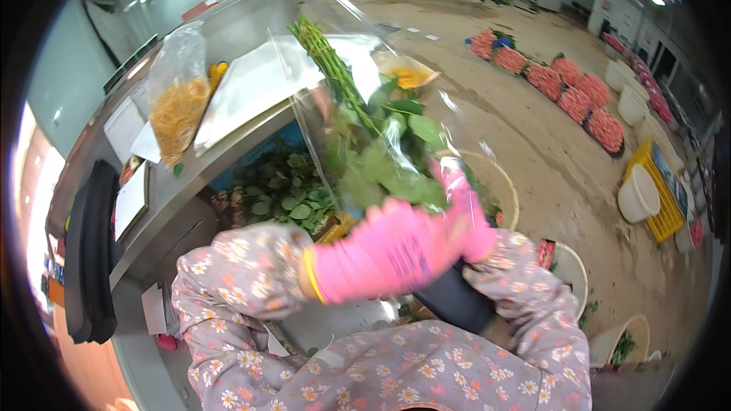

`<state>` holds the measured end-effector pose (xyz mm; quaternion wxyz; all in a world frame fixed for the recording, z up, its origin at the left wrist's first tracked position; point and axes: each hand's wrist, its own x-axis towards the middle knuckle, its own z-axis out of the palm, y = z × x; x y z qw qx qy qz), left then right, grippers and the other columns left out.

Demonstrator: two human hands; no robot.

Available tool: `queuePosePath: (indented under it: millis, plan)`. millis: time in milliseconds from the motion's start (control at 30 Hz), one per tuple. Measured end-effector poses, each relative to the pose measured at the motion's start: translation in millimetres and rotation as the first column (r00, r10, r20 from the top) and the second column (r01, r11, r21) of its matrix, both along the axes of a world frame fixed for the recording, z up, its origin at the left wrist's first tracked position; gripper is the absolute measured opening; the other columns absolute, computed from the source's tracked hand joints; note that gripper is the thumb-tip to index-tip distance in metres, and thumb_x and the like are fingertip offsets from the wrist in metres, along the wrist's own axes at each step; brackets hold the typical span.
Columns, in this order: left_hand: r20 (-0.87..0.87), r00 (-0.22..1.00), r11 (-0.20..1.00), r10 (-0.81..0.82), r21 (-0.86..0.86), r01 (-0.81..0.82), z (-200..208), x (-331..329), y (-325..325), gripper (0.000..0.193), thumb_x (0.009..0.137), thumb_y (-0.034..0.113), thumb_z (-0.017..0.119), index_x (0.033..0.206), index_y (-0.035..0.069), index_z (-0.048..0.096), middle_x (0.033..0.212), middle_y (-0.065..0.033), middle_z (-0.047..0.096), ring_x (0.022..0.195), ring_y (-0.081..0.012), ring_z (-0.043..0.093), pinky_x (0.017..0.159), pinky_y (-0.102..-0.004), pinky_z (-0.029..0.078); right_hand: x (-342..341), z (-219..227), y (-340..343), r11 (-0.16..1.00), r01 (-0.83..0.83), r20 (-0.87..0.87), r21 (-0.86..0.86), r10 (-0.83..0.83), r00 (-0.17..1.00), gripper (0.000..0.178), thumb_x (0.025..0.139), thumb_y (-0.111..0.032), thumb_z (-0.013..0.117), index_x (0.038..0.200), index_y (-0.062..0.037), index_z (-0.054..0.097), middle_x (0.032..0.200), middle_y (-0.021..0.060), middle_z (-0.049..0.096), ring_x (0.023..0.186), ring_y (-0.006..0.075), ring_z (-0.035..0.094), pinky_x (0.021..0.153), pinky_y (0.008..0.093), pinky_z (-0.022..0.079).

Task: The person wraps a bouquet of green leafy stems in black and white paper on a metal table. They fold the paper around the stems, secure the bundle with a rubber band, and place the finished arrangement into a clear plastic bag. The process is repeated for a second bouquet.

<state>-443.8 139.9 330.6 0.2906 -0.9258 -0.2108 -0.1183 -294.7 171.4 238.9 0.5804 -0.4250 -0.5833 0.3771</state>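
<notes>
At the far left, a clear bag of yellowish bands (179, 114) stands on the desk (164, 202), probably parked there for easy reach, beside a white sheet (247, 87). The desk's front edge slants close past the left forearm and hems in that side; cut foliage (285, 194) lies beneath it. The left hand (384, 251), in a pink glove, has its grip narrowed around the near end of the leafy bunch (388, 152), seemingly to steady it, stems pointing away, inside clear film. The right hand (464, 213) lays its fingers along the film, apparently bracing that flank; blur hides how closed its grip is. Behind it a bucket (504, 175) crowds the space, while farther right the floor (487, 99) opens toward crates of pink flowers (544, 80).
</notes>
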Motion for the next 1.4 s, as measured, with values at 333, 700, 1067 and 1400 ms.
queuePosePath:
  millis: [333, 700, 1067, 1400]
  plan:
    - [0.743, 0.472, 0.119, -0.474, -0.477, 0.871, -34, 41, -41, 0.081, 0.071, 0.023, 0.073, 0.135, -0.001, 0.031, 0.114, -0.0192, 0.05, 0.106, -0.0325, 0.052, 0.087, -0.0417, 0.043, 71, -115, 15, 0.921, 0.385, -0.204, 0.056, -0.367, 0.907, 0.051, 0.086, -0.046, 0.05, 0.115, -0.0033, 0.054, 0.108, 0.0112, 0.059, 0.1, 0.0274, 0.058, 0.086, 0.0398, 0.047]
    - [0.336, 0.941, 0.824, 0.049, -0.546, 0.152, -144, 196, -9, 0.037, 0.079, 0.009, 0.063, 0.113, -0.002, 0.052, 0.066, -0.012, 0.057, 0.061, -0.0278, 0.057, 0.056, -0.0392, 0.043, 210, -229, -197, 0.808, 0.338, -0.736, -0.483, -0.583, 0.344, 0.043, 0.09, -0.043, 0.045, 0.105, -0.0048, 0.059, 0.098, 0.0083, 0.062, 0.089, 0.0239, 0.059, 0.077, 0.0373, 0.049]
    - [0.096, 0.63, 0.235, -0.771, -0.876, 0.421, -177, 441, -152, 0.042, 0.071, 0.011, 0.059, 0.113, 0.012, 0.054, 0.061, -0.0083, 0.053, 0.055, -0.0271, 0.056, 0.047, -0.0379, 0.042, 459, -380, -366, 0.269, 0.524, -0.496, -0.808, -0.79, -0.36, 0.034, 0.09, -0.035, 0.046, 0.099, -0.006, 0.06, 0.09, 0.0072, 0.063, 0.078, 0.0223, 0.059, 0.068, 0.0348, 0.049]
    - [-0.111, 0.856, 0.624, -0.504, -0.732, 0.272, -301, 620, -130, 0.023, 0.072, 0.02, 0.063, 0.093, 0.012, 0.06, 0.071, -0.0099, 0.063, 0.07, -0.0289, 0.064, 0.055, -0.0418, 0.048, 572, -467, -341, 0.196, 0.441, -0.387, -0.876, -0.83, -0.402, 0.026, 0.091, -0.028, 0.046, 0.093, -0.007, 0.061, 0.082, 0.0062, 0.063, 0.069, 0.0208, 0.059, 0.06, 0.0325, 0.05]
